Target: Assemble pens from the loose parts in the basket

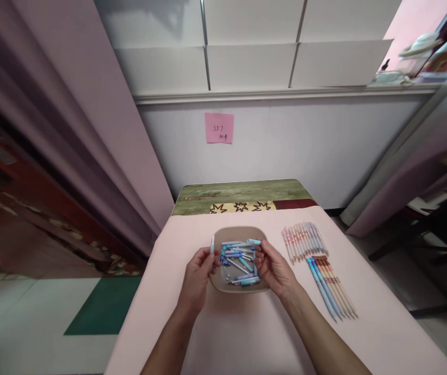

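Observation:
My left hand (196, 275) is at the left rim of a beige plastic bin (229, 289), its fingers pinching a slim light-blue and white pen part (213, 245) held upright. Over the bin's right side, my right hand (275, 268) grips a short light-blue pen part (254, 241) that points left. The two pieces are apart from each other. Inside the bin lie loose pen parts (239, 265) in blue, lavender, white and silver. What the fingers cover of each held piece is hidden.
Right of the bin, clear pens with red and grey details (305, 242) lie in a row. Below them are blue pens (323, 289) and brown-and-cream pens (338, 291). A pink cloth (180, 237) covers the table. A pink note (219, 128) is on the wall behind.

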A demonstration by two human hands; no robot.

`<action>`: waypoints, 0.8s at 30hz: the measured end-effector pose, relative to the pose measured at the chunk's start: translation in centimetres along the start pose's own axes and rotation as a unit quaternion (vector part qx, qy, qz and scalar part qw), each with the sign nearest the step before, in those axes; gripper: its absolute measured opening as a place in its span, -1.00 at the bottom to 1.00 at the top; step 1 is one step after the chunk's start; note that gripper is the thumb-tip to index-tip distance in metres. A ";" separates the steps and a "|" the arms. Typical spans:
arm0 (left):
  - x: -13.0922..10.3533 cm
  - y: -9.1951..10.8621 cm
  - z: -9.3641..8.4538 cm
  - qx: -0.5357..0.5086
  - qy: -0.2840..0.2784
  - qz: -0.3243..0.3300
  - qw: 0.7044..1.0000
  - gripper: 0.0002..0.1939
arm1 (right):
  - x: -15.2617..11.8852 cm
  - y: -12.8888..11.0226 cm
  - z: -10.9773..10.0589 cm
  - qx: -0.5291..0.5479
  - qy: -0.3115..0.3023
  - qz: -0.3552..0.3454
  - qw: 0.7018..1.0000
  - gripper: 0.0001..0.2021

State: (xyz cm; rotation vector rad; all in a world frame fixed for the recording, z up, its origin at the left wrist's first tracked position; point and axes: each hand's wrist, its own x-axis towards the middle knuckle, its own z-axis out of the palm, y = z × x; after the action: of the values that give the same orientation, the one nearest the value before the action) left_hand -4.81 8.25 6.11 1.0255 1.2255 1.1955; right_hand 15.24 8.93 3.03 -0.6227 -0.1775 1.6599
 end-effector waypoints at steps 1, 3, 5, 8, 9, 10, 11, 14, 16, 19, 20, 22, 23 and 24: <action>0.1 0.1 -0.2 -0.013 0.004 -0.003 1.000 -0.65 | 0.1 -0.1 0.0 0.004 0.007 0.002 1.000 -0.82; 0.2 0.5 -0.5 -0.028 0.017 -0.001 0.999 -0.58 | 0.2 -0.2 0.1 0.012 0.012 0.010 1.000 -0.81; 0.2 0.8 -0.4 -0.047 0.023 0.006 0.999 -0.62 | 0.2 0.0 0.4 0.019 0.015 0.017 1.000 -0.81; 0.0 1.1 0.5 -0.099 0.011 0.000 0.995 -0.76 | -0.1 0.7 1.0 -0.002 0.010 0.037 0.999 -0.79; -0.1 1.1 0.9 -0.112 0.005 0.000 0.994 -0.79 | -0.3 1.1 1.2 -0.019 0.002 0.049 0.999 -0.76; -0.2 1.2 1.3 -0.115 -0.002 0.002 0.993 -0.81 | -0.5 1.4 1.4 -0.038 -0.011 0.063 0.997 -0.74; -0.3 1.2 1.8 -0.111 -0.012 0.006 0.994 -0.82 | -0.6 1.8 1.6 -0.059 -0.027 0.076 0.995 -0.73; -0.4 1.0 2.7 -0.073 -0.053 0.004 0.996 -0.75 | -0.8 2.8 2.0 -0.122 -0.082 0.104 0.984 -0.72; -0.4 0.9 2.9 -0.063 -0.058 -0.004 0.996 -0.73 | -0.5 3.1 2.1 -0.170 -0.118 0.107 0.972 -0.71; -0.2 0.7 2.4 -0.052 -0.011 0.010 0.999 -0.74 | 0.4 2.9 2.1 -0.363 -0.152 0.048 0.918 -0.70; -0.1 0.7 2.0 -0.044 0.005 0.021 0.999 -0.74 | 0.9 2.7 2.1 -0.479 -0.153 0.008 0.864 -0.70; 0.0 0.8 1.4 -0.021 0.022 0.051 0.998 -0.76 | 1.7 2.6 1.9 -0.686 -0.144 -0.066 0.710 -0.75; 0.0 0.8 1.1 -0.009 0.020 0.063 0.998 -0.76 | 2.2 2.6 1.8 -0.751 -0.141 -0.087 0.639 -0.78; 0.0 0.8 0.8 0.001 0.013 0.071 0.997 -0.76 | 2.5 2.7 1.7 -0.790 -0.145 -0.094 0.589 -0.82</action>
State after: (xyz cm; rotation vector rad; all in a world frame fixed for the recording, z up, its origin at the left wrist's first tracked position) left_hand -4.08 8.42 6.95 1.1171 1.1883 1.3216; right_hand 11.85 11.19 2.51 -1.5110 -2.0396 0.9595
